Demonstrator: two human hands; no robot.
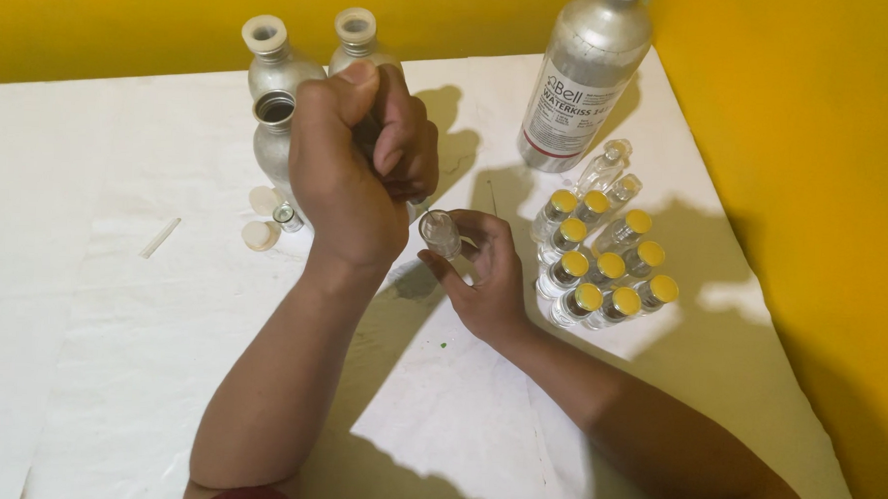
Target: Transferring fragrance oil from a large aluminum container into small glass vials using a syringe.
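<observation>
Surface: white sheet (116, 346), yellow walls
Left hand (353, 168): fisted tight, contents hidden
Right hand (483, 271): small clear vial (441, 232) pinched by fingers
Nearby: yellow-capped vials (601, 265) clustered

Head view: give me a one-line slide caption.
Right hand holds a small glass vial; left hand fisted above it.
</observation>
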